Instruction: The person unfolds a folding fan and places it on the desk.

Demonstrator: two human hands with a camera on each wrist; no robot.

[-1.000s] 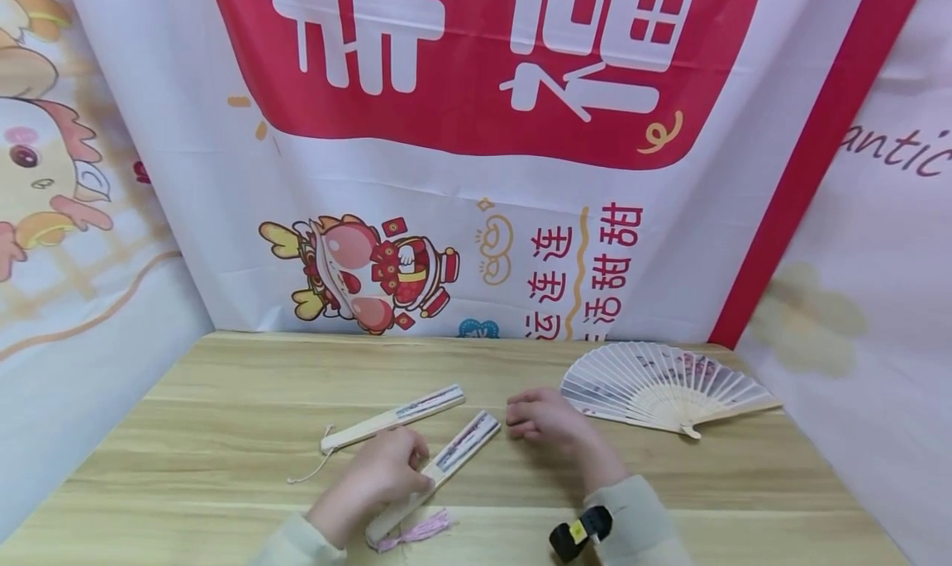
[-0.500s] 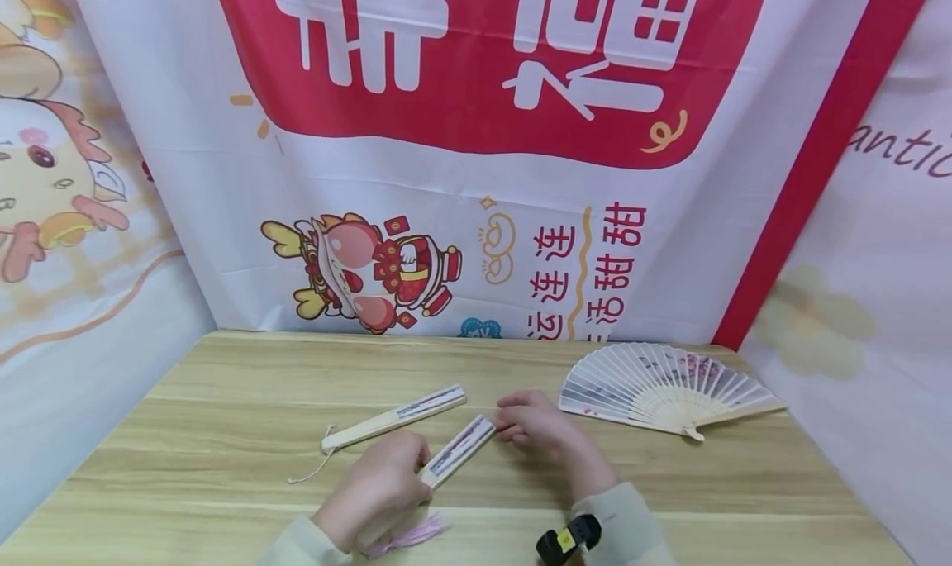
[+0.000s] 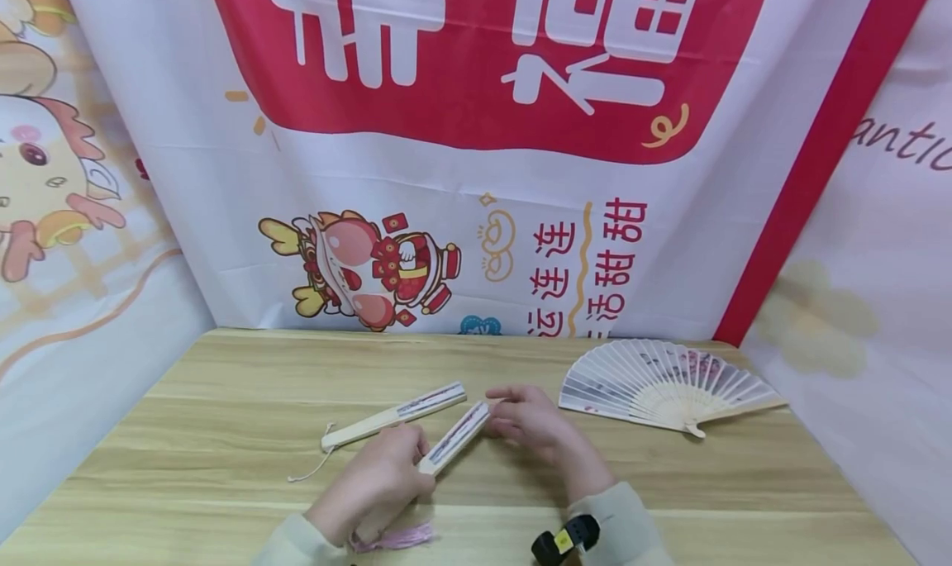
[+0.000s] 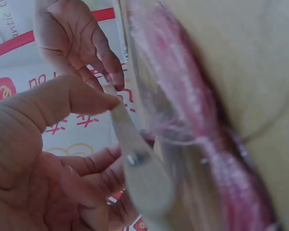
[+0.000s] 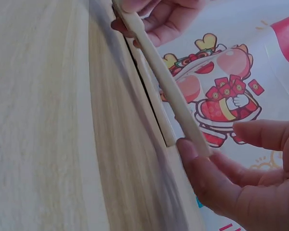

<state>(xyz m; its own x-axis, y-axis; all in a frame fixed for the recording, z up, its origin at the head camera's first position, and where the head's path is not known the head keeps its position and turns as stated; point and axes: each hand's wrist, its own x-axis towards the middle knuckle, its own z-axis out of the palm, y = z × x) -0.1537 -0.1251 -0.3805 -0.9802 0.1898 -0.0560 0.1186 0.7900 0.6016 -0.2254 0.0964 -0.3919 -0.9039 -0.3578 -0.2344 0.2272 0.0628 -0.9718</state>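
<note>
My left hand (image 3: 387, 471) grips a folded hand fan (image 3: 455, 439) by its lower part, tilted up off the table. A pink tassel (image 3: 394, 537) hangs from the fan's riveted end, large in the left wrist view. My right hand (image 3: 531, 421) is at the fan's upper end; in the right wrist view the fan's tip lies between its thumb (image 5: 187, 150) and a finger, while another finger stands apart. Behind the left hand lies a second folded fan (image 3: 397, 415) with a white cord loop. An open fan (image 3: 662, 388) spreads at the right.
The wooden table (image 3: 245, 409) meets a white and red printed cloth (image 3: 416, 169) at its back edge. More printed cloth hangs at the left and right sides. A black wrist strap (image 3: 567, 539) sits by the right sleeve.
The right hand has moved left to the held fan's tip. The left hand has raised that fan's tip, and the pink tassel has shifted left. The other two fans stay put.
</note>
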